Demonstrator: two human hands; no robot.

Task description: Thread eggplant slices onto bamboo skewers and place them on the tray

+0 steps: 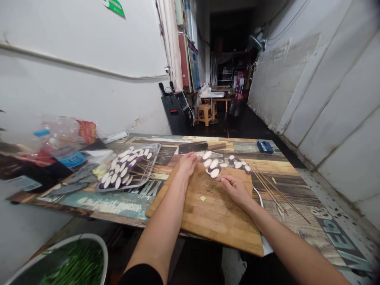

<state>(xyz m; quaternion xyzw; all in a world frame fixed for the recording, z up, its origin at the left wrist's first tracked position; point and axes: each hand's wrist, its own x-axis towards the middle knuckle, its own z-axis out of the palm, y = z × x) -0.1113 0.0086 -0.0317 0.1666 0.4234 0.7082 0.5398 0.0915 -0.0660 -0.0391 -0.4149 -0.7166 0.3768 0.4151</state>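
Oval white slices with dark purple skin, like eggplant [214,163], lie in a cluster at the far edge of a wooden cutting board [216,217]. My left hand [187,163] is just left of this cluster, fingers drawn together; what they grip is hidden. On the near right side, my right hand [234,189] has its thumb and fingers pinched beside the closest slice. Whatever is in that pinch is too small to make out. More slices [239,163] sit to the right, by several loose bamboo skewers [270,190].
A metal tray [157,152] at left holds skewered eggplant slices [123,168]. Behind the board lies a cleaver [192,147]. A blue box [265,147] stands at the far right. Plastic bottles [67,152] crowd the left end. Below left is a bowl [104,253] of green vegetables.
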